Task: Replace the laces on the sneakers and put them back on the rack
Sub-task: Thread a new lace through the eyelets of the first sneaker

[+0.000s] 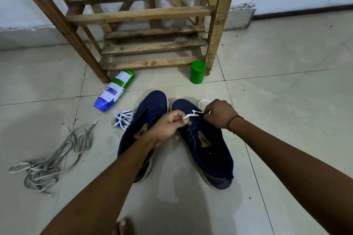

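On the floor before the rack (pixel 145 15), both hands — left hand (pixel 168 126), right hand (pixel 219 113) — pinch the white lace (pixel 192 115) over the right sneaker (pixel 208 145) — soft and limp, best held near its stiff tip.

Bare floor (pixel 286 110) lies open right of the sneakers (pixel 206 145). To their left sprawl grey laces (pixel 51 160) and a white lace bundle (pixel 123 118). Between a toppled bottle (pixel 114 90) and a green jar (pixel 197 72), a gap leads to the rack (pixel 145 15).

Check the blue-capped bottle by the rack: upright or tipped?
Tipped. The bottle lies on its side on the floor, blue cap toward the camera, green end near the rack leg.
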